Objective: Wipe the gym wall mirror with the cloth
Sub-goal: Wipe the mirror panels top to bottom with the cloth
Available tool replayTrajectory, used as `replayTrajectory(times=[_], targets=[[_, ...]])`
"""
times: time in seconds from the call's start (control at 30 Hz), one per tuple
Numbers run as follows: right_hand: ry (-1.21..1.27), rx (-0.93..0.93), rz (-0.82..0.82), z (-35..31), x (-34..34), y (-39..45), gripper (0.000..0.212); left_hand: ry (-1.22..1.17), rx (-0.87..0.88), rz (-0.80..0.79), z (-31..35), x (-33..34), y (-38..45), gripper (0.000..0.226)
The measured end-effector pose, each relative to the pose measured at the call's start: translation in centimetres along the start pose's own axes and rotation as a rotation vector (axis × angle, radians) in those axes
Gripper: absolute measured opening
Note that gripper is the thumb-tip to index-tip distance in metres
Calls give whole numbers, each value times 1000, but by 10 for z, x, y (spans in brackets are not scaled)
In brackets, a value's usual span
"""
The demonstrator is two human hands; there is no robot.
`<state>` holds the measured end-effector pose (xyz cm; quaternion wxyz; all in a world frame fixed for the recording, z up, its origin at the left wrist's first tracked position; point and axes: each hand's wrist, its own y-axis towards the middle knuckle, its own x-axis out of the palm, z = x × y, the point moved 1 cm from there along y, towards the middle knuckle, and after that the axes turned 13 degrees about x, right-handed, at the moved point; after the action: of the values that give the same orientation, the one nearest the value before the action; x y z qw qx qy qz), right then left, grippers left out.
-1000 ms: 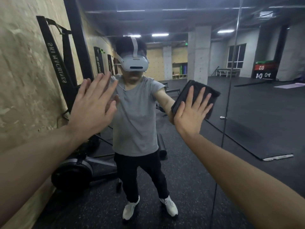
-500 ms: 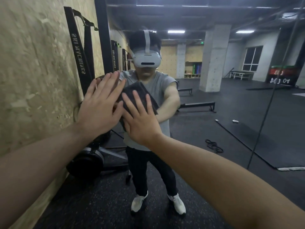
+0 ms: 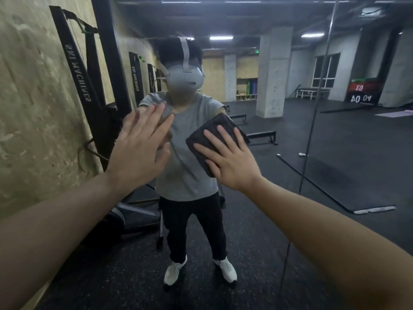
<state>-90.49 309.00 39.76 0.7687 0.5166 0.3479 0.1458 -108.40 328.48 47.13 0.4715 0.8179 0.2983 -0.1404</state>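
Clearly the work is in mid-wipe; the right hand (image 3: pixel 232 162) lies flat with fingers spread over the dark folded cloth (image 3: pixel 214 139), pressing it against the mirror (image 3: pixel 335 153), roughly at chest height of the reflected person and a little right of centre in the head view; the left hand (image 3: pixel 140 148) is open too, fingers straight and close together, palm toward the glass just beside the cloth, though whether it actually touches the pane I cannot tell. Judging by its look, the cloth is soft, light and thick, folded into a pad; it should slide easily on smooth glass, yet it could slip from under the palm, since nothing pinches it; even pressure through the whole palm and fingers, centred on the pad, seems the safest hold. Being glass, the mirror is stiff but fragile; firm, steady strokes suit it better than hard shoves. A vertical seam (image 3: pixel 312 130) between panes runs to the right, well apart from the cloth.
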Motion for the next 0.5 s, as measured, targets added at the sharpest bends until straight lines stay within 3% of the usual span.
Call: replayTrajectory(times=[0.13, 0.27, 0.37, 0.5], targets=[[-40, 170, -23, 88, -8, -42, 53, -18, 41, 12, 42, 10, 31, 62], [-23, 453, 13, 153, -10, -85, 55, -21, 52, -11, 72, 23, 46, 62], [41, 640, 25, 160, -3, -101, 56, -32, 60, -27, 83, 33, 46, 62], [121, 862, 51, 123, 10, -89, 59, -36, 43, -21, 77, 38, 36, 63]])
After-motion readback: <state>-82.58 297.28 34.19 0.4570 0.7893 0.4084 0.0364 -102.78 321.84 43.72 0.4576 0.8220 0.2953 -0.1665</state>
